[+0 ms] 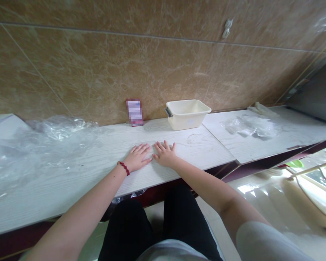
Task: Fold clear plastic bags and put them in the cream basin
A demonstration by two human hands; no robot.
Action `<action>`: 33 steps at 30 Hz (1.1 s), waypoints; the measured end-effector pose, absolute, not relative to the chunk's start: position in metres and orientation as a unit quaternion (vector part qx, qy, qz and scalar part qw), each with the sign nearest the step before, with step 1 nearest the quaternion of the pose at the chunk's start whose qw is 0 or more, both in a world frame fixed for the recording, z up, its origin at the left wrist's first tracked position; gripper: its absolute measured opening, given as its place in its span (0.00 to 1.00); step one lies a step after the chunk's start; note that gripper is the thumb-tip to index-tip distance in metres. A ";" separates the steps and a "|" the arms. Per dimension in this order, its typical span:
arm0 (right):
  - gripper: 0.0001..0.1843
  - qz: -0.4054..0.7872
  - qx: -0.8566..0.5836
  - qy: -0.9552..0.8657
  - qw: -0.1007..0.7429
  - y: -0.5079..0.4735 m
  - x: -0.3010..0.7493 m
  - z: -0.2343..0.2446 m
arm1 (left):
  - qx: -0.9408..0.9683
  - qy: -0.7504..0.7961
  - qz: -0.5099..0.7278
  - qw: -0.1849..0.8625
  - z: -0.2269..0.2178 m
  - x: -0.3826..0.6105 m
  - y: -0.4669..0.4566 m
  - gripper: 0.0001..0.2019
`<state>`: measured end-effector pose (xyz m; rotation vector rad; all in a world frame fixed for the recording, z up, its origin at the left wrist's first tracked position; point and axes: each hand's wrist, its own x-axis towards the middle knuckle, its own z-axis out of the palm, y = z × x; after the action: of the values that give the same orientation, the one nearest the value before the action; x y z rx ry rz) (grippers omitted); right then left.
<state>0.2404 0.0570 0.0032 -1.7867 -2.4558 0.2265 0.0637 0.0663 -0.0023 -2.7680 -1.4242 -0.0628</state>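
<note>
From my remote seat on the head camera I see the left hand (137, 157) and the right hand (165, 154) lying palm down on a white wood-grain counter (195, 150); both are open with the fingers spread, pinching nothing, and their fingertips sit just beside each other without a visible grip on anything; a red bead bracelet (124, 168) circles the left wrist; the nearest objects stand beyond the hands, against the wall; a cream plastic basin (187, 114) with a dark handle (167, 112) at its left end sits upright near the seam between two counter boards, apart from both hands; just left of it a small packet (134, 112) stands tilted against the wall, its label blurred beyond reading; crumpled clear plastic film (51, 145) spreads over the counter left of the left hand, and a second sheet of film (248, 127) lies on the board to the right; a pale folded cloth (262, 110) sits farther along at the back; behind everything rises a brown marble-patterned tile wall (97, 65) bearing a small white hook (227, 28); below the counter I can see the person's black trousers (127, 232) and a glossy tiled floor (260, 203).
</note>
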 end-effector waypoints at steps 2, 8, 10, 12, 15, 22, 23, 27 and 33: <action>0.32 0.066 -0.586 -0.806 0.053 0.057 0.243 0.004 | -0.888 -0.460 -0.016 0.012 -0.002 0.060 0.066 0.31; 0.34 0.055 -0.588 -0.805 0.055 0.056 0.247 0.003 | -0.865 -0.500 -0.011 0.024 -0.002 0.039 0.063 0.30; 0.34 0.054 -0.587 -0.806 0.056 0.056 0.246 0.002 | -0.851 -0.524 -0.011 0.031 -0.004 0.031 0.063 0.30; 0.35 0.055 -0.586 -0.806 0.059 0.056 0.246 0.002 | -0.838 -0.544 -0.002 0.028 -0.006 0.024 0.063 0.31; 0.36 0.060 -0.583 -0.807 0.068 0.058 0.246 0.002 | -0.830 -0.558 -0.001 0.018 -0.008 0.015 0.065 0.33; 0.28 0.115 -0.595 -0.784 0.132 0.060 0.267 0.008 | -0.768 -0.640 -0.023 0.002 0.003 -0.002 0.061 0.28; 0.26 0.118 -0.590 -0.788 0.134 0.058 0.271 0.008 | -0.768 -0.641 -0.016 -0.005 0.004 -0.002 0.058 0.27; 0.23 0.134 -0.564 -0.803 0.135 0.048 0.279 0.008 | -0.768 -0.639 -0.033 -0.021 0.002 0.005 0.043 0.27; 0.24 0.148 -0.532 -0.819 0.153 0.038 0.275 0.008 | -0.732 -0.659 -0.141 -0.097 -0.008 0.018 0.045 0.26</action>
<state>0.2745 0.0376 0.0078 -1.5268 -2.3508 0.4238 0.0179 0.0451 -0.0084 -2.4548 -2.2089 -0.4743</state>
